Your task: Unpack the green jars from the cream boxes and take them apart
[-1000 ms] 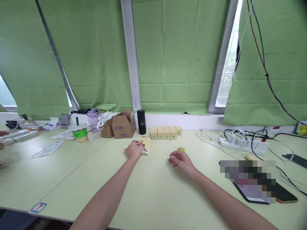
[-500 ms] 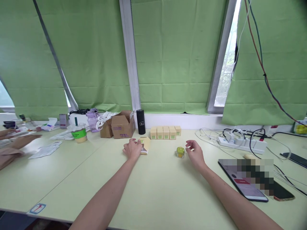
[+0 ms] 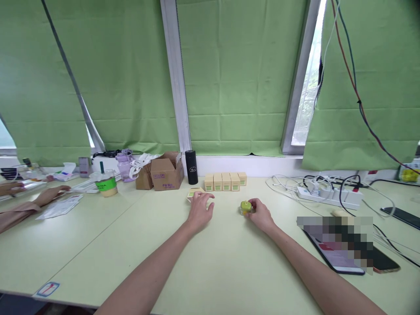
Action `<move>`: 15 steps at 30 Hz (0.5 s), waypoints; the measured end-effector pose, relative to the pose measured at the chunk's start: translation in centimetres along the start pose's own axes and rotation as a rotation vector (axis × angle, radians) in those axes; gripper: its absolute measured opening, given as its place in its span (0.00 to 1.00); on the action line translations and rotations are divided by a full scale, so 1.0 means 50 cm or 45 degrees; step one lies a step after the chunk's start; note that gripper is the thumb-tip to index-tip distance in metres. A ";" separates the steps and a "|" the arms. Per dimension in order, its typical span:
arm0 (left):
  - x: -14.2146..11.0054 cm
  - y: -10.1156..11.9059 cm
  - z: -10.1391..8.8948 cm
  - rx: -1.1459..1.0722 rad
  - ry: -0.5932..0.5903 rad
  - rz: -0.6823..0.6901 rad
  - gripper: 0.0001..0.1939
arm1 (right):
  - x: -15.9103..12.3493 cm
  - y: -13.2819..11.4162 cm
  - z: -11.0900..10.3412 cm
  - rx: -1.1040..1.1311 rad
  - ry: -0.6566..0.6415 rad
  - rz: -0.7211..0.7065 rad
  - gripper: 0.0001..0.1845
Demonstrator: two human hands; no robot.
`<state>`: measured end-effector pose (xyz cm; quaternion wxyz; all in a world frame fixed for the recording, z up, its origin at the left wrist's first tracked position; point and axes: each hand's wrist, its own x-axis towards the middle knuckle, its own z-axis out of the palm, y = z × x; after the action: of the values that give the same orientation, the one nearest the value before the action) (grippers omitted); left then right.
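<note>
A small clear glass jar with a yellow-green lid [image 3: 246, 207] stands upright on the table, right of centre. My right hand [image 3: 261, 215] is at its right side, with thumb and fingers closed on it. To the left, my left hand [image 3: 201, 209] hovers with its fingers apart and holds nothing. Just beyond those fingers lies a small cream carton [image 3: 191, 193] with a green label, partly hidden by the hand. Behind, several matching cream cartons [image 3: 222, 182] stand in a row, each with a green label.
Behind stand a black bottle [image 3: 191, 167], an open cardboard box [image 3: 166, 172] and a drink cup [image 3: 106, 183]. A power strip [image 3: 330, 195] with tangled cables and phones [image 3: 333, 251] occupy the right. Another person's hand [image 3: 52, 194] rests at the far left.
My left hand has let go of the carton and moved right, towards me. My right hand has moved left and closed on the jar. The other person's hand has shifted right.
</note>
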<state>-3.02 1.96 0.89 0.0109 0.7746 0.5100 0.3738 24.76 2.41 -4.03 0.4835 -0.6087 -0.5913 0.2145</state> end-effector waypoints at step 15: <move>-0.042 0.053 -0.006 -0.136 -0.417 0.300 0.26 | -0.014 -0.052 -0.012 0.475 -0.008 -0.026 0.24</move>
<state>-1.54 -1.13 0.98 0.0909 0.8776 0.3869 0.2681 23.79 1.14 -1.80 0.5884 -0.5018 -0.5489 0.3174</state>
